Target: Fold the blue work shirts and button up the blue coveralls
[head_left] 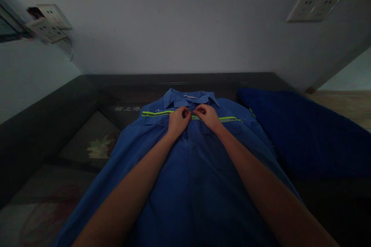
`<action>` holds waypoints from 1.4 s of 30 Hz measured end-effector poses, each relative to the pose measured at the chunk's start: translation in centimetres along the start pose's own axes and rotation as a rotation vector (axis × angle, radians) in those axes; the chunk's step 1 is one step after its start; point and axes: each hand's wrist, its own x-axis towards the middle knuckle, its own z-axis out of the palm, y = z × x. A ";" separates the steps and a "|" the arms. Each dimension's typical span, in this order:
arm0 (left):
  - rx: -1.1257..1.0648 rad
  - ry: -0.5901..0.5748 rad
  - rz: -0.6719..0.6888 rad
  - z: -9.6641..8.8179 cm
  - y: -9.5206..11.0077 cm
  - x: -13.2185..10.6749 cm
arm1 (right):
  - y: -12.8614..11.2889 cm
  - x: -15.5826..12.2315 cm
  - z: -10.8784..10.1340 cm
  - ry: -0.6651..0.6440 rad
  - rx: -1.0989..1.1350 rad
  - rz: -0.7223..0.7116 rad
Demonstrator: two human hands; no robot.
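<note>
A blue work jacket (174, 170) with a yellow-green and grey reflective stripe across the chest lies spread front side up, its collar at the far end. Both hands meet at the front placket, just below the collar. My left hand (179, 120) pinches the placket edge from the left, thumb and forefinger together. Close beside it, my right hand (208, 116) pinches the opposite edge. Whatever small fastener may sit between the fingertips is too small and dark to make out.
The jacket lies on a dark table (121, 85) with printed patterns, pushed against a pale wall (174, 27). A folded dark blue cloth (307, 131) lies at the right. Wall sockets (314, 7) are mounted at the upper right, with more sockets (48, 29) at the upper left.
</note>
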 end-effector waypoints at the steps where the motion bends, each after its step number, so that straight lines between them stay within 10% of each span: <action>1: -0.001 -0.011 0.004 0.0 0.0 0.0 | 0.0 0.1 -0.1 -0.022 0.006 0.014; 42: -0.062 0.016 -0.105 0.6 -0.8 0.2 | -0.1 -0.3 0.7 -0.015 -0.265 -0.047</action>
